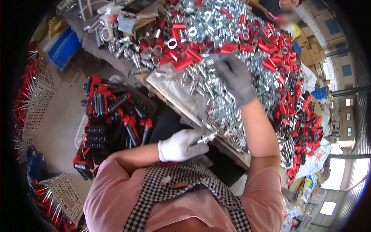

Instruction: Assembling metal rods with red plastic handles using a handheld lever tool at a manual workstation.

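Head cam: two gloved hands sorting through a huge pile of metal bits

Left hand [181,145] in a white glove is pinching a small silver metal piece [206,137] right at the near edge of the table [170,89]. Right hand [234,78], grey glove, is reaching up into the heap of silver parts [216,96], fingers curled around a few of them. Red tubes [181,50] are mixed all through the pile further out. Down on the left there's a crate of red and black handles [112,123], plus white baskets [38,100] on the floor.
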Tool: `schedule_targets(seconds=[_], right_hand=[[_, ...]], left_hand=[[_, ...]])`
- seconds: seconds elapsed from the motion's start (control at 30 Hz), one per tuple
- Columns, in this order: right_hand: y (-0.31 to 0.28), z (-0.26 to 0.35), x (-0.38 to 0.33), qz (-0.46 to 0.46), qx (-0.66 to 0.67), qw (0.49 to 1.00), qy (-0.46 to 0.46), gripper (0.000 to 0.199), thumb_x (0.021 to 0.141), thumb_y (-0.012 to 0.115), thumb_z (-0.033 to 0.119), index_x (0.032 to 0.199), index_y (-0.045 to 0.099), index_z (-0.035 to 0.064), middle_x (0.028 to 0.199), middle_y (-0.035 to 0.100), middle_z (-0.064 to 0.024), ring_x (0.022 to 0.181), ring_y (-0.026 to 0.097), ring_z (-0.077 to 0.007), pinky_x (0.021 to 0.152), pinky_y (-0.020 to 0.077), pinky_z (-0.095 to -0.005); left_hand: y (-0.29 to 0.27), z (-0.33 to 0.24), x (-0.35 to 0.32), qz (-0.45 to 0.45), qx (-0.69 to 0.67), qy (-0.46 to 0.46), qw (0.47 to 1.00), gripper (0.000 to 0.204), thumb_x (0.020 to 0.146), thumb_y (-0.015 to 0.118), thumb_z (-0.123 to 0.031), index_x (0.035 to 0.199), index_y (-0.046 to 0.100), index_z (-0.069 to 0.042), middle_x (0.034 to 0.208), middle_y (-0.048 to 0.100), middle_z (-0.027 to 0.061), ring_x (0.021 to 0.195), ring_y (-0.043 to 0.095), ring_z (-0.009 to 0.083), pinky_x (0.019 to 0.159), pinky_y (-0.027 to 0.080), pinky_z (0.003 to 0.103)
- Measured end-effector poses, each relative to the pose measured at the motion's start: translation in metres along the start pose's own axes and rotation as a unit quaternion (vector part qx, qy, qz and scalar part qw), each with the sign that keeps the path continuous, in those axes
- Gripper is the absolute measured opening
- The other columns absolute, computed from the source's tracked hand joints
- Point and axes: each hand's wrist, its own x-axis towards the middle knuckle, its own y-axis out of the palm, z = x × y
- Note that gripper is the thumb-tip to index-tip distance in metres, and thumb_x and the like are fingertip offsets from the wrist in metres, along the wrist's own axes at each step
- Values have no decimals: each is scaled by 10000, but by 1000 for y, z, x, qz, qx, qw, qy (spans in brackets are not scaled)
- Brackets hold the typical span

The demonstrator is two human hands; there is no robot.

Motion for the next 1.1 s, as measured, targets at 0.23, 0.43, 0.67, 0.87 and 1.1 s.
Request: schedule_targets(seconds=[0.23, 0.43, 0.67, 0.87, 1.1], right_hand=[[-42, 15, -132, 281, -74, 945, -151, 144, 807, 711, 24, 936, 654, 54, 1014, 680, -110, 1018, 640, -251, 854, 516, -411], [-22, 31, -197, 273, -502, 816, -82, 447, 827, 697, 385, 1150, 669, 77, 889, 691, -76, 835, 693, -278, 720, 545, -371], [-38, 45, -227, 136, -478, 860, -113, 930, 676, 800, 605, 1369, 516, 53, 1005, 716, -156, 906, 698, -317, 866, 506, -440], [-52, 21, -245, 102, -394, 908, -101, 616, 897, 635, 477, 1319, 564, 34, 938, 706, -162, 898, 682, -325, 806, 516, -412], [-51, 15, -261, 84, -322, 917, -218, 593, 823, 739, 418, 1279, 592, 70, 1024, 696, -117, 954, 659, -318, 907, 495, -400]], left_hand=[[13, 14, -1, 34, 19, 11, 999, 328, 896, 669, -286, 1022, 580, 4, 776, 606, 180, 731, 630, 347, 668, 484, 415], [41, 0, 5, 93, 51, 17, 994, 362, 888, 685, -275, 1102, 598, 3, 850, 653, 195, 821, 674, 365, 741, 523, 407], [64, -6, -2, 55, 127, -2, 990, 343, 866, 712, -272, 1048, 610, -1, 858, 660, 195, 783, 668, 373, 697, 530, 414], [79, -5, -3, 70, 168, 41, 983, 324, 848, 724, -257, 1016, 623, 1, 839, 663, 186, 757, 675, 356, 681, 534, 413], [86, -6, -5, 41, 157, 27, 986, 327, 820, 748, -234, 1009, 616, -1, 829, 662, 188, 711, 672, 350, 631, 532, 413]])
